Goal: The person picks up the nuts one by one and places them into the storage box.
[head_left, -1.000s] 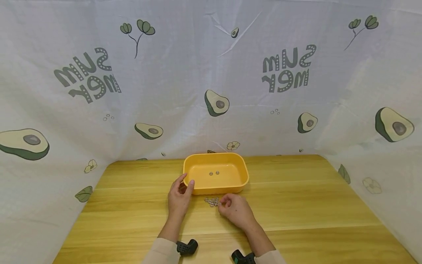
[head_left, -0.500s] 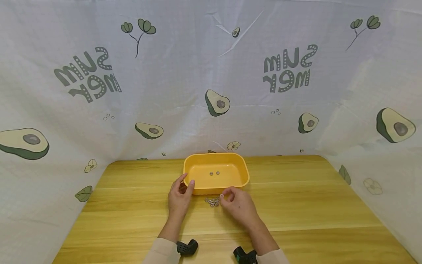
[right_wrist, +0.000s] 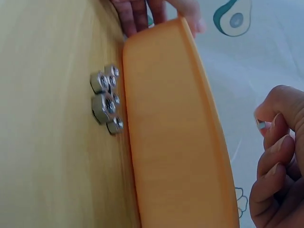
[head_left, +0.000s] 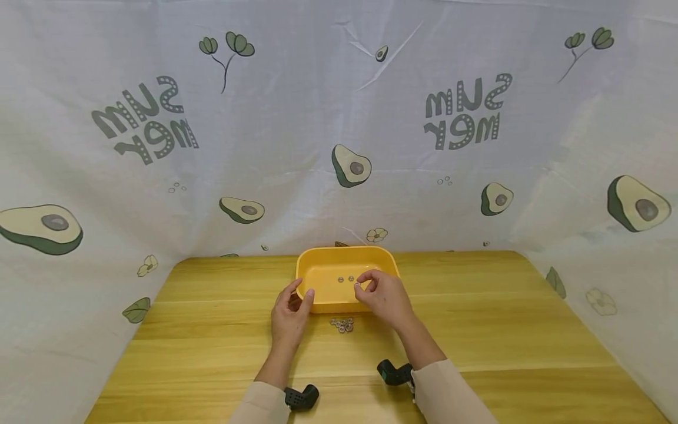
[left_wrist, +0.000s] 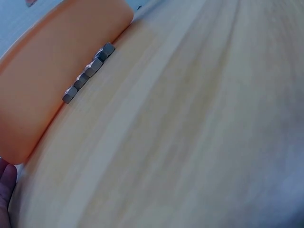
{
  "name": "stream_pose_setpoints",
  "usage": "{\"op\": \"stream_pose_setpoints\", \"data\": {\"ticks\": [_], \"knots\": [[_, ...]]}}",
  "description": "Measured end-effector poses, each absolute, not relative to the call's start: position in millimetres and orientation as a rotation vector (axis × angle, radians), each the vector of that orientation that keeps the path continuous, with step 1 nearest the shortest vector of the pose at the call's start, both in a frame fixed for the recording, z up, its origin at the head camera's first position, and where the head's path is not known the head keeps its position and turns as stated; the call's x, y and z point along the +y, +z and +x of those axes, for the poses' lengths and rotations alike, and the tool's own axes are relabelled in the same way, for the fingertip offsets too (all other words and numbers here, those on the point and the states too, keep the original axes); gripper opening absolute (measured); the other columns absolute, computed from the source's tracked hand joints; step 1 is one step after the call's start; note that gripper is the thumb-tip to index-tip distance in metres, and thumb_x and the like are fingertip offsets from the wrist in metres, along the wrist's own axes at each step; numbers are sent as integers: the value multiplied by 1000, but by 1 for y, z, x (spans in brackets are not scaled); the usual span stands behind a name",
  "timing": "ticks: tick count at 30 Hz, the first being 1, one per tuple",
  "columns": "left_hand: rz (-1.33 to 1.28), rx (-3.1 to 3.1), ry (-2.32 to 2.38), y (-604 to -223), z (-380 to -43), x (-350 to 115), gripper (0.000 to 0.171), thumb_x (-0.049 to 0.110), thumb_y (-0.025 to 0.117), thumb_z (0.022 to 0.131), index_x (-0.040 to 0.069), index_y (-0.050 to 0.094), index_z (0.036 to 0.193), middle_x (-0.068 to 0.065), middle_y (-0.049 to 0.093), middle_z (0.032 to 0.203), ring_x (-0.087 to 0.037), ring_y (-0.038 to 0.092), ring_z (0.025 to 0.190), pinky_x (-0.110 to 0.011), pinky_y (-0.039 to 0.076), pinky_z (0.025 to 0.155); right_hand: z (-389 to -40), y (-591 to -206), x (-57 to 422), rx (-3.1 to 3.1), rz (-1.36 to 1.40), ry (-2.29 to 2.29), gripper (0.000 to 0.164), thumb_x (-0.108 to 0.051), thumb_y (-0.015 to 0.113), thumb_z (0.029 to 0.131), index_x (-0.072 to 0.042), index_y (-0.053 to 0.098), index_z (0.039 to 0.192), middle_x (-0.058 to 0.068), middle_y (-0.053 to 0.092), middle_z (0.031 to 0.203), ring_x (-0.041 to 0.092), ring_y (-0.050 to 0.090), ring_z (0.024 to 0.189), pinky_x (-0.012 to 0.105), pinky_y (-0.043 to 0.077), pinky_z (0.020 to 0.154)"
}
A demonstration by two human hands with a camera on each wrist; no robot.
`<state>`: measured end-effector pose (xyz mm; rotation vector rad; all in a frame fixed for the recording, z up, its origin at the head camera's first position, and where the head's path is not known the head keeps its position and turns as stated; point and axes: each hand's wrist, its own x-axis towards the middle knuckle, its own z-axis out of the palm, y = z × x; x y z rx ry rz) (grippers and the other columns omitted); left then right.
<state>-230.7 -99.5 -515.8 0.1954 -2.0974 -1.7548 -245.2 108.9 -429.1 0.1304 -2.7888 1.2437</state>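
Note:
My left hand (head_left: 288,312) holds the front left corner of a yellow plastic tray (head_left: 331,308), its thumb at the front rim. My right hand (head_left: 389,299) pinches a small metal nut (right_wrist: 260,123) between thumb and index finger, above the right part of the tray. The other fingers of that hand are curled in, as the right wrist view shows. Inside the tray lie two nuts, one (head_left: 341,280) just left of the other (head_left: 351,278). A small cluster of several hex nuts (right_wrist: 103,105) sits on the table close against the tray's front wall.
The tray stands toward the back of a wood-grain table (head_left: 212,330). A white curtain (head_left: 296,118) printed with avocados hangs behind it and along both sides. Black camera mounts (head_left: 302,398) are worn on both wrists.
My right hand has lifted a nut from the cluster and carried it forward and up over the tray's rim. The left hand and the tray stay in place.

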Motion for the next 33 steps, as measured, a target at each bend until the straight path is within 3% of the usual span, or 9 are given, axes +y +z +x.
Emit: {"op": "stream_pose_setpoints", "data": {"ticks": [15, 24, 33], "knots": [[181, -2091, -1752, -514, -230, -99, 44, 30, 76, 94, 13, 66, 134, -13, 65, 132, -28, 66, 110, -37, 58, 94, -305, -432, 103, -2865, 215, 1303, 17, -24, 74, 92, -9, 72, 99, 6, 67, 75, 15, 49, 56, 24, 38, 51], [185, -2090, -1764, -513, -229, -99, 44, 30, 76, 94, 13, 66, 134, -13, 64, 133, -29, 66, 112, -42, 57, 95, -328, -442, 98, -2927, 140, 1367, 15, -19, 73, 91, -7, 73, 100, 7, 73, 96, 18, 54, 72, 25, 42, 60], [198, -2098, -1754, -513, -230, -99, 44, 31, 76, 94, 15, 67, 133, -13, 65, 131, -28, 66, 110, -36, 58, 93, -337, -454, 90, -3019, 22, 1360, 12, -17, 76, 89, -7, 71, 93, 6, 68, 86, 18, 55, 74, 24, 43, 61]]}}
